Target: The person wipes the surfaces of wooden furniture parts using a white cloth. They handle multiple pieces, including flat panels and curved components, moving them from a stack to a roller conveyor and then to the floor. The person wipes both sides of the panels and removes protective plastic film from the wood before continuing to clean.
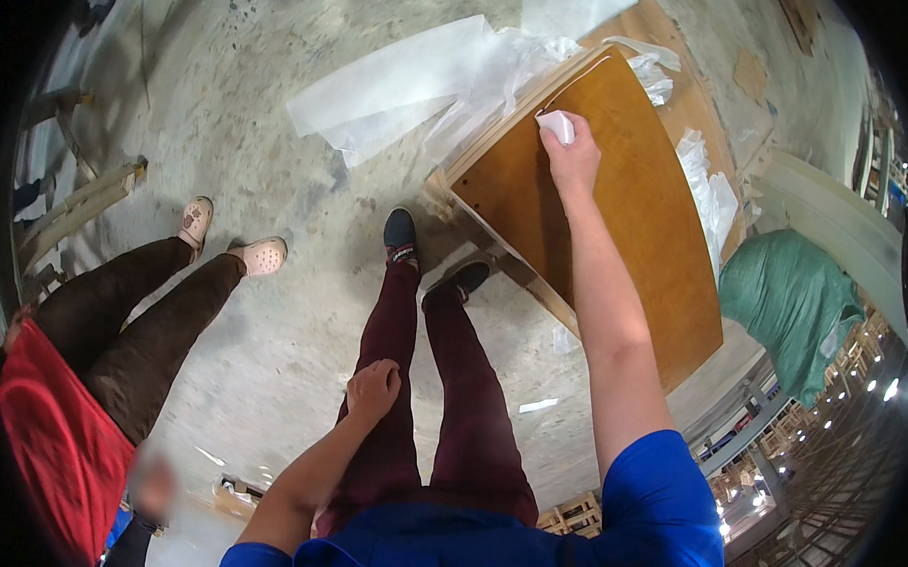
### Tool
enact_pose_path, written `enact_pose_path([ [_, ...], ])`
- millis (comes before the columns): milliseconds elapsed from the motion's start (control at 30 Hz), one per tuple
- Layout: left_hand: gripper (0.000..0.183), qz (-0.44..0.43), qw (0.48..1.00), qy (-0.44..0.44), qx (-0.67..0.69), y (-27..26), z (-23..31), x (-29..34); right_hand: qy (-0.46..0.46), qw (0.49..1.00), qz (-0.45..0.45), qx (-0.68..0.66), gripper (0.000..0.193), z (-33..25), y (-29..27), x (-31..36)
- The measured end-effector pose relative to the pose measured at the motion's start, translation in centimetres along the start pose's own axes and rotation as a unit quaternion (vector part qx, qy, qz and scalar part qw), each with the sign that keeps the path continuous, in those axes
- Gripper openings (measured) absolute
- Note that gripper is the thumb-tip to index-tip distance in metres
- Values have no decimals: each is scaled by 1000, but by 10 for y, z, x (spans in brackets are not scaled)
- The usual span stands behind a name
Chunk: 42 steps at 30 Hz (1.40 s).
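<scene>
My right hand (pixel 574 163) reaches out over a brown varnished wooden panel (pixel 641 207) with one curved side. Its fingers are closed around a small white block-like piece (pixel 560 129), held at the panel's far left edge. What this piece is made of is not plain. A thin pale line runs along the edge beyond it, glue or a reflection, I cannot tell which. My left hand (pixel 374 390) lies against my left thigh, loosely closed, and nothing shows in it. The panel lies on top of a wooden frame (pixel 518 259).
Translucent plastic sheeting (pixel 397 91) spreads over the concrete floor at the far side. Crumpled wrapping (pixel 709 190) and cardboard (pixel 655 32) lie around the panel. A green sack (pixel 790 297) stands at right. At left is another person in a red top (pixel 59 437) and pink clogs (pixel 263 256).
</scene>
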<state>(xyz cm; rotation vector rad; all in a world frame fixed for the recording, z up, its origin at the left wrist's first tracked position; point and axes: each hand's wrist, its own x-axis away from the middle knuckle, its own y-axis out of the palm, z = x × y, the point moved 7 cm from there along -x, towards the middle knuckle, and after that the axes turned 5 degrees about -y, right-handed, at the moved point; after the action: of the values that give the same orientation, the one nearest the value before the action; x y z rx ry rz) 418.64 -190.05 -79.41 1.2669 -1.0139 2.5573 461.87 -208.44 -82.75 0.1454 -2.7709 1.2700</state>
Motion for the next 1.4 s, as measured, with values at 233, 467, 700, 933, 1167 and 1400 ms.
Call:
enact_pose_path([
  [233,11,-1,1000,-1,8,3,-4,3,-18,998,-38,-38,37,-8,17,38],
  [467,12,-5,999,-32,8,10,-10,9,-14,991,-106,-75,33,-21,41,83],
  [700,11,15,999,-30,19,21,-15,21,-72,987,-133,-57,33,-23,55,107],
  [933,10,30,997,-53,43,36,-17,34,-145,980,-134,-26,32,-30,56,104],
  [1167,12,67,991,-91,72,56,-17,51,-140,971,-193,19,34,-23,54,111],
  [1400,13,103,975,-148,126,53,-14,65,-182,959,-211,40,34,-7,40,124],
])
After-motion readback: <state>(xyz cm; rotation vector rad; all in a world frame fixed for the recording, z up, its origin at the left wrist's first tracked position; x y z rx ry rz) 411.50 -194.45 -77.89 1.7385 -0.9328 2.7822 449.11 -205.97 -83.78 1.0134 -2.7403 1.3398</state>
